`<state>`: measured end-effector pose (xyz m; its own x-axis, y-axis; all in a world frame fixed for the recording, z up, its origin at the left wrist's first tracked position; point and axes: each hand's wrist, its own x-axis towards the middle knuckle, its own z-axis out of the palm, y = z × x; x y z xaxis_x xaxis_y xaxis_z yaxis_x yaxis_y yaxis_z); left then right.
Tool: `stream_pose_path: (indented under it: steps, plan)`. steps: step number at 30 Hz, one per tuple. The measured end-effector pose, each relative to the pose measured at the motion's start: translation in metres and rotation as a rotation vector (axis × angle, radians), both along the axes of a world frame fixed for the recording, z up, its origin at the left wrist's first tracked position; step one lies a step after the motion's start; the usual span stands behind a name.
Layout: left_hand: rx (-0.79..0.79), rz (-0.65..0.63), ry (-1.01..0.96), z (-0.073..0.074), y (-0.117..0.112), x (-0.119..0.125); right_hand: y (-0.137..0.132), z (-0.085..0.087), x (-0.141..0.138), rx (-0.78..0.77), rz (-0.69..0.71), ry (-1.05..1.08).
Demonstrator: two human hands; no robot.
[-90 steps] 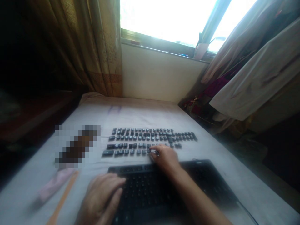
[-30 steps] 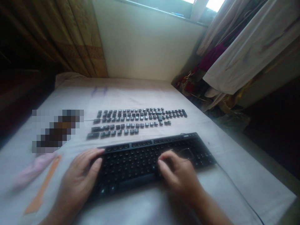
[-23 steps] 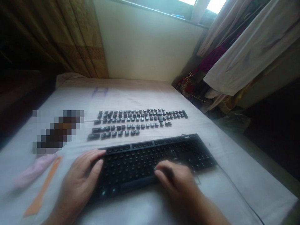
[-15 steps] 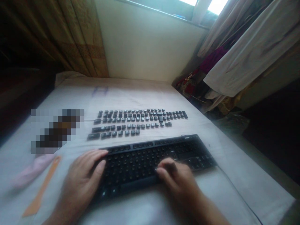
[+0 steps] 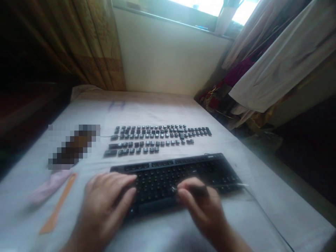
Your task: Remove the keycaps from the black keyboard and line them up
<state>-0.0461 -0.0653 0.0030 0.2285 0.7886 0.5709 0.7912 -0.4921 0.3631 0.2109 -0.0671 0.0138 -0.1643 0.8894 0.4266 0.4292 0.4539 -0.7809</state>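
A black keyboard (image 5: 162,176) lies slightly slanted on the white cloth, most of its keycaps off and the bare key positions showing. My left hand (image 5: 107,201) rests over the keyboard's left end, its thumb and fingers apart. Near the lower middle of the keyboard is my right hand (image 5: 202,203), closed around a slim tool (image 5: 199,191) with a dark handle. A thin pale shaft seems to run from it to the right. My right fingertips are at the keys, where a small light spot shows; blur hides what it is. Behind the keyboard, loose black keycaps (image 5: 147,135) lie in several rows.
To the left lie an orange flat strip (image 5: 59,206), a pink cloth (image 5: 51,187) and a pixelated dark object (image 5: 76,147). The keyboard's cable (image 5: 270,217) trails toward the front right. Clothes (image 5: 273,66) hang at the right, and a curtain (image 5: 97,45) at the back left.
My left hand has shifted right along the keyboard, covering more of its left end. My right hand has turned slightly, and the tool's pale shaft now shows to the right. The camera view has shifted a little.
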Motion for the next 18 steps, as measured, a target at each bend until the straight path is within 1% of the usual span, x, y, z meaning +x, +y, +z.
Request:
stream_pose_path:
  steps: [2, 4, 7, 10, 13, 16, 18]
  plan:
    - [-0.072, -0.103, -0.045, 0.011, -0.007, 0.016, -0.002, 0.007, -0.008, 0.124, 0.028, -0.072]
    - [-0.170, -0.162, -0.118, 0.017, -0.012, 0.031, -0.004, 0.012, -0.014, 0.212, 0.053, -0.121]
    - [-0.312, -0.174, -0.198, 0.017, -0.015, 0.044, -0.006, 0.014, -0.022, 0.280, 0.060, -0.148]
    - [-0.437, -0.163, -0.256, 0.011, -0.017, 0.045, -0.007, 0.011, -0.028, 0.294, 0.053, -0.155]
    - [-0.540, -0.143, -0.283, 0.007, -0.018, 0.044, -0.009, 0.009, -0.033, 0.275, 0.073, -0.162]
    - [-0.595, -0.125, -0.295, 0.007, -0.018, 0.044, -0.010, 0.008, -0.035, 0.256, 0.096, -0.155]
    - [-0.612, -0.122, -0.301, 0.009, -0.017, 0.044, -0.011, 0.007, -0.036, 0.250, 0.084, -0.149]
